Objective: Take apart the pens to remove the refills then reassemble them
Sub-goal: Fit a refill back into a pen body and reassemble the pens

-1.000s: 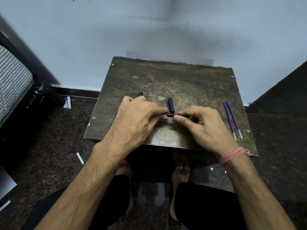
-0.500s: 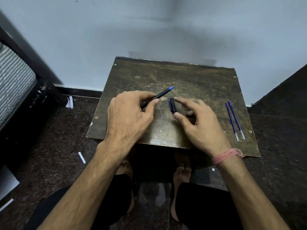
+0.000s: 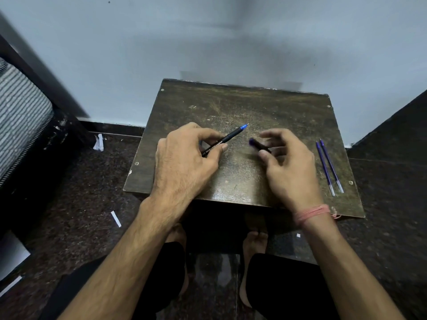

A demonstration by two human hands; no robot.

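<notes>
My left hand point(image 3: 182, 162) grips a black pen point(image 3: 227, 138) with a blue tip that points up and to the right, above the small wooden table point(image 3: 254, 105). My right hand point(image 3: 288, 167) pinches the dark pen cap point(image 3: 260, 146) between thumb and fingers, a short way right of the pen's tip. Two blue refills point(image 3: 328, 166) lie side by side near the table's right edge, apart from both hands.
The table stands against a pale wall on a dark stone floor. A striped cushion on a dark frame point(image 3: 20, 121) is at the left. Scraps of white paper point(image 3: 115, 218) lie on the floor. My knees and bare feet are below the table's front edge.
The hands parted from the middle of the table. My left hand raised the uncapped pen, and my right hand picked the cap up off the table and lifted it rightward.
</notes>
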